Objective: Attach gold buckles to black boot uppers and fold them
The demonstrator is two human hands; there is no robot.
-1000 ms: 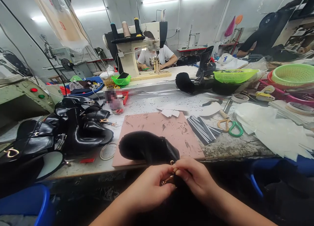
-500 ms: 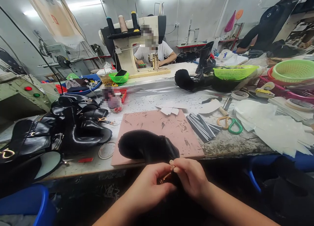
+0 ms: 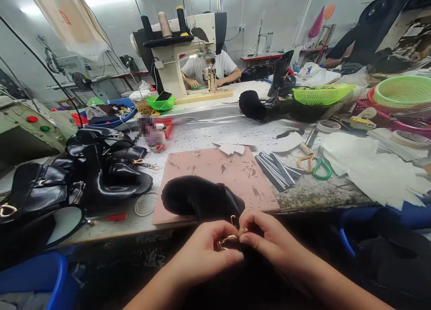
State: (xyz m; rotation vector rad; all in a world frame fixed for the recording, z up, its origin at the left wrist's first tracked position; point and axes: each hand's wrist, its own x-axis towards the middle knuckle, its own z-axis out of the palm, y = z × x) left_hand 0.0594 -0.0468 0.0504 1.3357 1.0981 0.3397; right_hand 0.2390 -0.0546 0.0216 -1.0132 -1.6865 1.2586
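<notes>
Black boot (image 3: 188, 195), toe on the pink board (image 3: 208, 159), shaft overhanging the near edge of the tabletop (image 3: 191, 137). Left hand (image 3: 207, 249) fingers grasp a gold-coloured buckle (image 3: 229, 239); right hand (image 3: 266, 231) fingers pinch a small metal piece (image 3: 243, 232). Risk, I judge: smooth metal slipping from a loose pinch, dropping below.

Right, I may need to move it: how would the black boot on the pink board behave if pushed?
The black boot probably has a fairly stiff toe, as it holds a full, rounded shape. It could tip off if pushed nearer, since part overhangs the near edge of the pink board.
</notes>
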